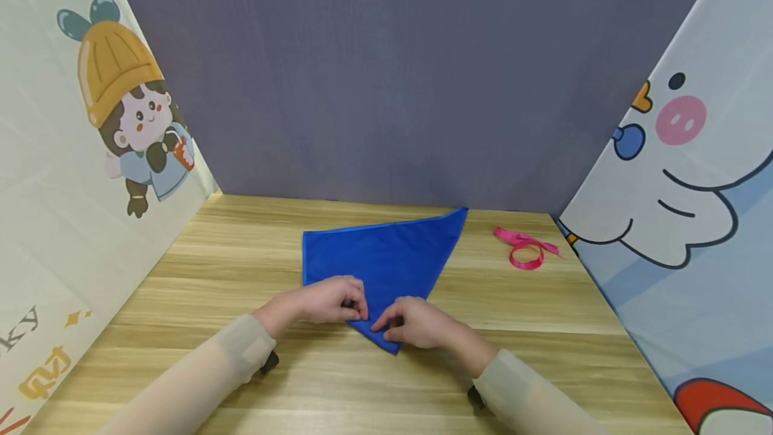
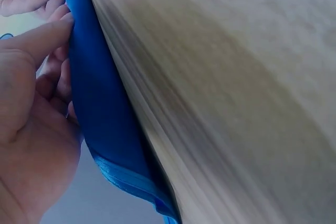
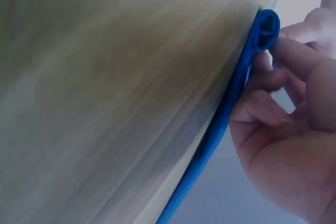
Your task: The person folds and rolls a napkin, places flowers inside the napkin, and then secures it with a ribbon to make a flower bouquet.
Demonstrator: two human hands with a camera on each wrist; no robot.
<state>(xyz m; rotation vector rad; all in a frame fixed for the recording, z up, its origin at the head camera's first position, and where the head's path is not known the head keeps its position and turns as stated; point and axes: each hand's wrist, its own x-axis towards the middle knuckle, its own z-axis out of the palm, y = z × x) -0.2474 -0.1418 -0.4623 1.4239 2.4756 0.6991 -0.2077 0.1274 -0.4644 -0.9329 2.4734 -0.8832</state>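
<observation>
A blue cloth lies on the table, its near edge turned into a narrow roll that runs slantwise toward me. My left hand pinches this roll near its left part, and in the left wrist view the thumb presses on the blue fabric. Close beside it, my right hand holds the roll nearer its lower right end, fingers curled. From the right wrist, the coiled end of the roll shows several layers next to the fingertips. Parts of the fingers are hidden behind the cloth.
A pink ribbon, partly looped, lies to the right of the cloth on the wood-grain table. A grey panel stands at the back. Printed cartoon sheets border the left and right sides.
</observation>
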